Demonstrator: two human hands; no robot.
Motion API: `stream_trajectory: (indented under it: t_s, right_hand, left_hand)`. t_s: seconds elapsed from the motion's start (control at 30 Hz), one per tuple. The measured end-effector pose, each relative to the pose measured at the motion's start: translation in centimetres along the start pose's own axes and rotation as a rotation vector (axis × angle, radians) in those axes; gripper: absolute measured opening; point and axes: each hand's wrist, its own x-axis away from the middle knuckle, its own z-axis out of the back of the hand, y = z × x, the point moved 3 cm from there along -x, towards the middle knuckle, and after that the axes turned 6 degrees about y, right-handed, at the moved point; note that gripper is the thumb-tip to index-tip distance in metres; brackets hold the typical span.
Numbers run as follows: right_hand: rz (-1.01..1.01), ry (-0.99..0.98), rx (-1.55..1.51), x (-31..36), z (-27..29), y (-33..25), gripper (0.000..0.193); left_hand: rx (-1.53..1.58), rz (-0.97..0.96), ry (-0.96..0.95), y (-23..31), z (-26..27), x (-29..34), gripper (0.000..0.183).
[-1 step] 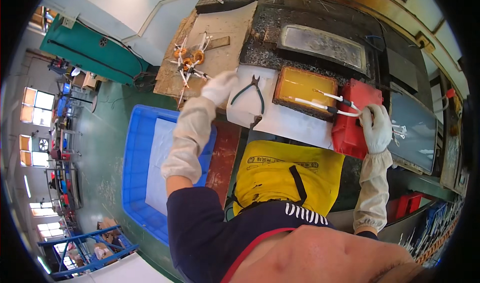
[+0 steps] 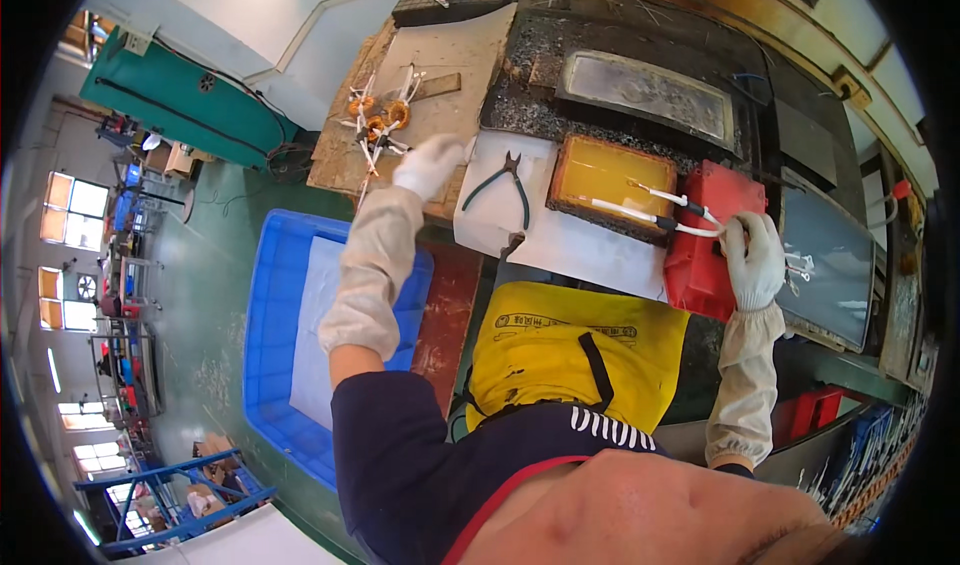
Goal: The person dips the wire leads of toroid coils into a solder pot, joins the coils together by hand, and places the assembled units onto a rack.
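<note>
My right hand (image 2: 755,258), in a white glove, is pinched round white wire leads (image 2: 630,211) with black sleeves. Their bare tips lie over the rectangular pan of amber material (image 2: 610,180). More wire ends with metal lugs (image 2: 797,267) stick out on the hand's other side. Under the held leads is a red plastic box (image 2: 697,270). My gloved left hand (image 2: 430,167) hovers at the left bench edge, beside several orange coils (image 2: 396,115) with white leads; its fingers are too indistinct to read. Dark-handled cutting pliers (image 2: 512,180) lie spread on white paper between the hands.
A blue bin (image 2: 268,335) with a white sheet inside stands left of me, below the bench. A metal-framed rectangular plate (image 2: 645,93) sits behind the amber pan. At right is a grey panel (image 2: 825,255). Yellow cloth (image 2: 570,350) covers my lap.
My left hand has shifted slightly left and down, with less blur. The right hand and its leads have hardly moved.
</note>
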Motion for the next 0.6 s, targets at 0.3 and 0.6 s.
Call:
stream_trajectory:
  t_s: [0.3,0.6]
  right_hand:
    - [-0.075,0.004,-0.008,-0.1,0.0,0.1,0.011]
    - [-0.143,0.006,-0.029,0.0,-0.2,-0.1,0.011]
  left_hand:
    - [-0.580,0.479,0.315,-15.7,2.0,-8.3,0.051]
    - [-0.740,0.393,0.074,-9.8,2.2,-5.8,0.030]
